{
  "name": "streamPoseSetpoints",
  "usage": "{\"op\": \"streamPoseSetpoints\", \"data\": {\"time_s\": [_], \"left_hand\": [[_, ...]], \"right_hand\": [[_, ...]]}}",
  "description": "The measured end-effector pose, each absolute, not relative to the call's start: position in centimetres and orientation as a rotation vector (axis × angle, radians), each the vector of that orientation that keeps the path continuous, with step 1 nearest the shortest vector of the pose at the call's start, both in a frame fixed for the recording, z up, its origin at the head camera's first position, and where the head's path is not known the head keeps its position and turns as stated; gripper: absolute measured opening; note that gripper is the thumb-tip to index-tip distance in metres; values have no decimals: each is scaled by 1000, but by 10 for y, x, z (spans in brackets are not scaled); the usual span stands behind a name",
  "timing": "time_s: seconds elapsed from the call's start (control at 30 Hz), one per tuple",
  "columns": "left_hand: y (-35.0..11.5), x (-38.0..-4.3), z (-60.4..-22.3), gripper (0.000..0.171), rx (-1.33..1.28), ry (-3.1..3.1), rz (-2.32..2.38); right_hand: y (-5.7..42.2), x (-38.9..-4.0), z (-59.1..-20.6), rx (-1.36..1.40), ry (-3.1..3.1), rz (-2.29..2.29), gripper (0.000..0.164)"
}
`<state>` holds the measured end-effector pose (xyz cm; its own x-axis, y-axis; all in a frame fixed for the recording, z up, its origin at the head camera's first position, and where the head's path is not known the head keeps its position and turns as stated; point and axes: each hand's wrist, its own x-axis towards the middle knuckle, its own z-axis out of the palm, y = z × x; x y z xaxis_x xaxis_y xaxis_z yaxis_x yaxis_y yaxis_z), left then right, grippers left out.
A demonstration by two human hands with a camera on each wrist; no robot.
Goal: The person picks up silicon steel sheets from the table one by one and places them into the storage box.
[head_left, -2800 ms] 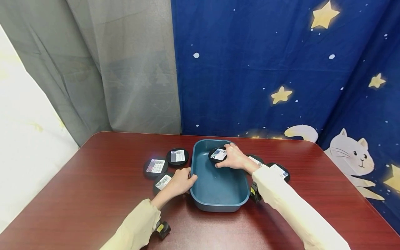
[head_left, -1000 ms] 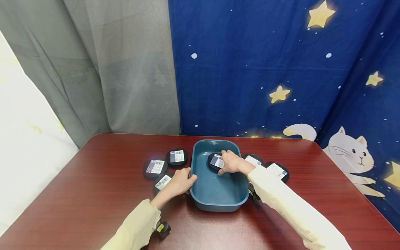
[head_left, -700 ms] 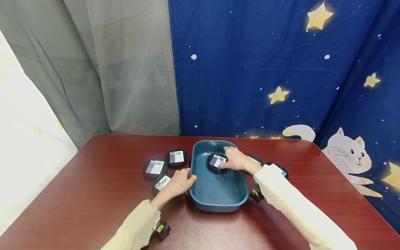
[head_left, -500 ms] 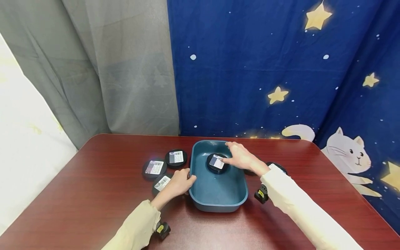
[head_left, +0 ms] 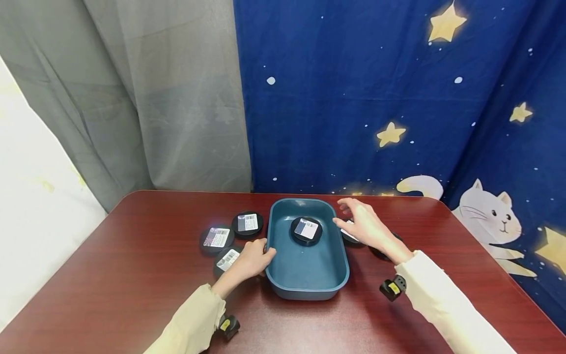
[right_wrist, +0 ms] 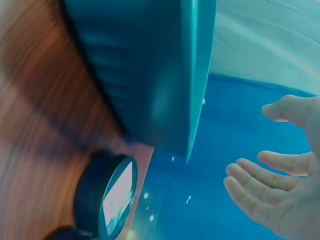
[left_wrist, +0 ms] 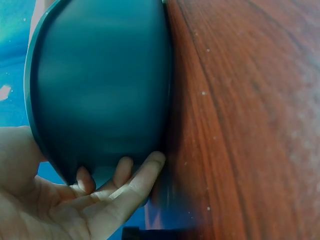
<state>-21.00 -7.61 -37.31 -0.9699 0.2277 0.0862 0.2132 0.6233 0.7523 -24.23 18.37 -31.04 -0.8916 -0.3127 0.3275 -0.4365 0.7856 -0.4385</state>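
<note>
A deep blue plastic basin (head_left: 309, 268) stands mid-table with a flat round black tub (head_left: 306, 231), white-labelled on top, lying inside toward the far end. My left hand (head_left: 251, 259) grips the basin's left wall; in the left wrist view its thumb is at the rim and the fingertips (left_wrist: 159, 158) lie against the outer side. Past the right rim, my right hand (head_left: 367, 227) hovers with nothing in it, fingers loosely spread. Below it lies another black tub (head_left: 352, 238), partly hidden by the hand; the right wrist view shows this labelled tub (right_wrist: 117, 200) beside the basin.
Left of the basin are three more black tubs: one at the back (head_left: 247, 224), one at the far left (head_left: 216, 239) and one partly behind my left hand (head_left: 227, 259). Another tub (head_left: 381, 254) is mostly covered by my right forearm. Curtains hang behind the reddish-brown table (head_left: 132, 275).
My right hand carried the black tub slightly nearer within the basin, let go of it, then rose and moved right over the rim. My left hand has kept its hold on the basin.
</note>
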Motion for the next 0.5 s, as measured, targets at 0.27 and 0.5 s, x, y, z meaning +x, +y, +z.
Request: {"op": "streamPoseSetpoints", "data": {"time_s": [0.27, 0.5], "left_hand": [[-76, -211, -375, 14, 389, 2821, 1317], [-76, -211, -377, 13, 379, 2809, 1325]], "right_hand": [[217, -230, -320, 531, -2686, 737, 41], [242, -222, -329, 431, -2706, 740, 41]]}}
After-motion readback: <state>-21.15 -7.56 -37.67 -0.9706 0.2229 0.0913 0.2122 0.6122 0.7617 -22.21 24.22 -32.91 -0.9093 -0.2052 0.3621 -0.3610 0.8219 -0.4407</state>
